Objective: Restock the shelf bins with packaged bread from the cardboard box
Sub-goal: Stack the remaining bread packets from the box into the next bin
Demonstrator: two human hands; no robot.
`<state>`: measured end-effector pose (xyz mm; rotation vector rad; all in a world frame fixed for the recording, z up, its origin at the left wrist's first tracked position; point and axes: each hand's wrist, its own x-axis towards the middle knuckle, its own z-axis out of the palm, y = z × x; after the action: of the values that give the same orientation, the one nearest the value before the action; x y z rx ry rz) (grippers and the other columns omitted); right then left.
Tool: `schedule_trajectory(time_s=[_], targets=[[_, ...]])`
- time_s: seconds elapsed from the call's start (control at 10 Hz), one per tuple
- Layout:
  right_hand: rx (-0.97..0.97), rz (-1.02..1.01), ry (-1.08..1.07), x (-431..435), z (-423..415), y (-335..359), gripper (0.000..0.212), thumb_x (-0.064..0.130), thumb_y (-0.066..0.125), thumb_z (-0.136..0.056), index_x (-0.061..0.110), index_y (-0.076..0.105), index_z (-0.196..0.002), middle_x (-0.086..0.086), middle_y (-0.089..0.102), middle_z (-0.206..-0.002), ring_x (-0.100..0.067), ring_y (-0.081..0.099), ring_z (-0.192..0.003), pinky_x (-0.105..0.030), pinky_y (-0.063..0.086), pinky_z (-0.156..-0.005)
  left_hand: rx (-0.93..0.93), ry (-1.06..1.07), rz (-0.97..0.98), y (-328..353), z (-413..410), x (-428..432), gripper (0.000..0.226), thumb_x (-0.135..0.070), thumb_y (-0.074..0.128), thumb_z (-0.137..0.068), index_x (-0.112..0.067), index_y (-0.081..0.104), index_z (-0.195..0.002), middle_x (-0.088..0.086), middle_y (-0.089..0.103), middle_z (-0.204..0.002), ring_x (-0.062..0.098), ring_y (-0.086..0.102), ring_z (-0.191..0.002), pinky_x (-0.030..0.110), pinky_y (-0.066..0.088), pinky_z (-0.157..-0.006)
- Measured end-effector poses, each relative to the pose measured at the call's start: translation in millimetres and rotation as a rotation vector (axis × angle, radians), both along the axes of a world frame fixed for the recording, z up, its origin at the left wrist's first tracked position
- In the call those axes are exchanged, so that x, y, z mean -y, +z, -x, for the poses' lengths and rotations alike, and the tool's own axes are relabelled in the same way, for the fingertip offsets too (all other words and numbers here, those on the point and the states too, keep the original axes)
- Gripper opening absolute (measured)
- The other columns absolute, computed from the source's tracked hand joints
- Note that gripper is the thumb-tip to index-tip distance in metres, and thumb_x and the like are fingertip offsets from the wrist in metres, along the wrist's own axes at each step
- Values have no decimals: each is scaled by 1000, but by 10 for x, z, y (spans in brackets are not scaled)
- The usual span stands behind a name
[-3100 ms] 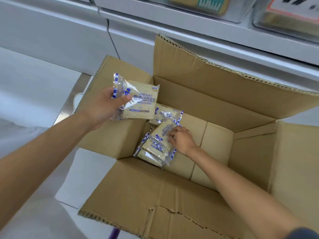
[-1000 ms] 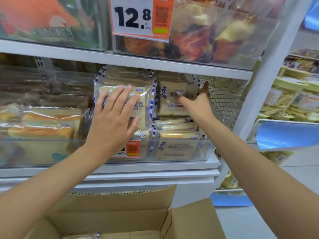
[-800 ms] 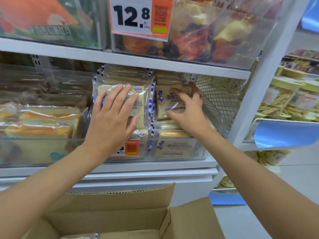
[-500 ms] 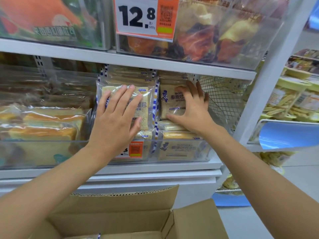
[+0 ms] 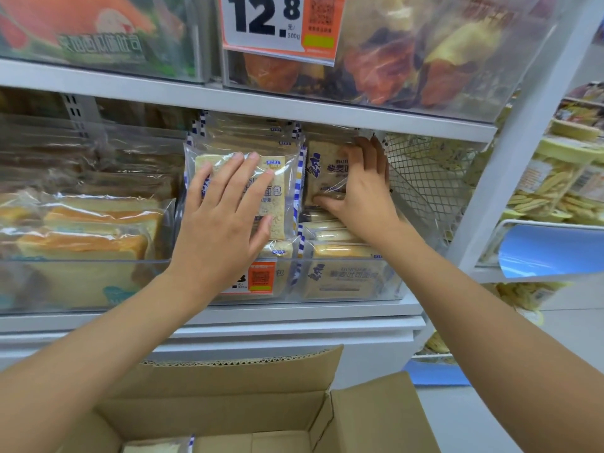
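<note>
A clear shelf bin holds stacked bread packs with blue-striped edges. My left hand lies flat, fingers straight, pressing on an upright bread pack in the bin's left stack. My right hand holds a second upright bread pack on the right stack, thumb at its lower edge and fingers along its right side by the mesh. The open cardboard box stands below the shelf, and one bread pack shows in its bottom.
A wire mesh divider closes the bin's right side. A neighbouring bin of sliced loaves sits to the left. Above hangs a 12.8 price tag on the upper shelf's bin. Snack tubs fill the shelf unit at right.
Both hands carried packs from the box up to the bin. In the last second my right hand slid over its pack to the right edge; my left hand stayed pressed flat.
</note>
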<state>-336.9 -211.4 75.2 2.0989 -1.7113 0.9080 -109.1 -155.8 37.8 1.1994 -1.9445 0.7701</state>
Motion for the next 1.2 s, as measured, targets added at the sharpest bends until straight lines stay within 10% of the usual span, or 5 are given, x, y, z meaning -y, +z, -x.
schedule_trajectory(time_s=[0.4, 0.6, 0.8, 1.0, 1.2], targets=[[16, -75, 73, -45, 130, -6, 67, 46, 68, -84, 18, 39, -137, -8, 17, -156, -28, 0, -149, -57, -1, -119, -36, -64, -35, 4, -7, -6, 51, -33, 47, -96, -7, 44, -140, 13, 38, -152, 29, 31, -144, 52, 19, -118], [-84, -56, -66, -202, 66, 82, 68, 54, 68, -80, 25, 44, -137, -12, 27, -151, -34, 24, -138, -51, 28, -109, -49, -94, -83, 21, -25, -17, 50, -35, 46, -96, -10, 45, -139, 19, 33, -151, 30, 28, -143, 51, 15, -120], [-39, -96, -54, -522, -79, 163, 53, 47, 54, -94, 15, 51, -136, -19, 39, -142, -35, 32, -135, -48, 21, -113, -212, -242, -158, 130, -97, -242, 51, -28, 65, -89, -10, 52, -136, 18, 37, -149, 29, 29, -142, 56, 21, -118], [142, -101, 209, -1270, -536, -205, 20, 25, 59, -94, 10, 66, -105, -8, 61, -107, -26, 54, -105, -36, 38, -91, -506, -205, -428, -120, -291, -919, 24, -20, 71, -85, -14, 63, -107, 1, 57, -103, 17, 55, -88, 40, 51, -78], [162, -570, 343, -1803, -1102, -1420, 20, 27, 52, -98, 15, 65, -107, 4, 60, -101, -15, 55, -95, -32, 44, -83, -579, 39, -800, -1128, -1034, -1583, 16, -19, 69, -87, -30, 58, -88, -8, 56, -90, 9, 54, -77, 34, 51, -75]])
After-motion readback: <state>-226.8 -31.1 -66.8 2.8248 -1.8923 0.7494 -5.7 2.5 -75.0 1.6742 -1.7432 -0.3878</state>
